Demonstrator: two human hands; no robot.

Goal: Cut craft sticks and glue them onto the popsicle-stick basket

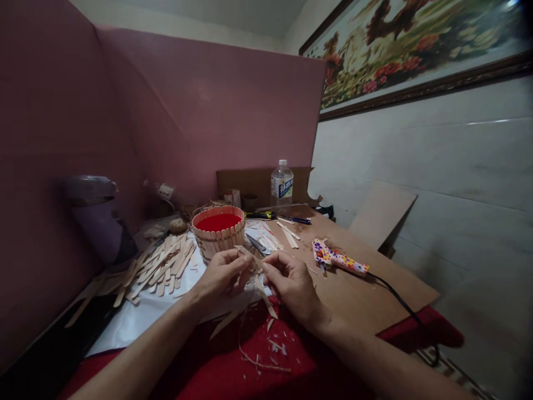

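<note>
Both hands meet at the middle front, with a pale wooden craft stick [255,260] slanting between their fingertips. My left hand [227,273] is closed, its thumb and forefinger pinching one end. The other end runs to my right hand [293,286], whose thumb and fingers are also pressed together on it. Below the hands, another craft stick [266,303] and a thin strand of twine [262,364] lie over the red cloth. Just behind stands a round basket [216,242] edged with upright craft sticks, red inside.
Craft sticks [166,264] are heaped on white sheeting at left, near a purple container [102,222]. At right, a flower-patterned glue gun [337,259] trails a black cord across brown board [353,303]. Behind are scissors [257,244], a utility knife [261,215] and a plastic bottle [282,186].
</note>
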